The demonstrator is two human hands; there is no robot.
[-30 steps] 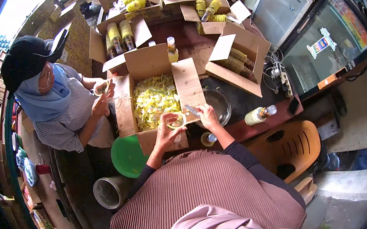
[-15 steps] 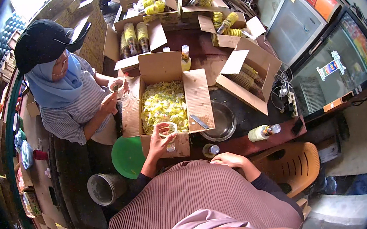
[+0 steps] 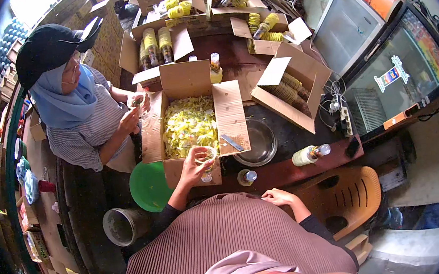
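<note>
My left hand point(image 3: 195, 167) is closed around a clear plastic cup point(image 3: 211, 154) above the front flap of an open cardboard box point(image 3: 187, 80). Filling this box are many loose yellow and whitish pieces point(image 3: 189, 127), too small to name. My right hand point(image 3: 279, 197) lies against the brown ribbed clothing at my lap, fingers loosely stretched, with nothing seen in it. Just ahead of it a small bottle with a clear cap point(image 3: 246, 177) stands at the table edge. A flat metal blade point(image 3: 232, 142) rests on the box's right flap.
A co-worker point(image 3: 80, 109) at the left holds a small clear cup. A metal basin point(image 3: 256, 142) sits right of the box, a green basin point(image 3: 150, 187) and a bucket point(image 3: 119, 226) to the left. Boxes of yellow-stacked cups point(image 3: 154, 50) stand behind. An orange chair point(image 3: 357, 197) is at right.
My view has shifted slightly, moving the scene a little left. My right hand has drawn back a bit to the right, away from the small bottle. My left hand still holds the cup.
</note>
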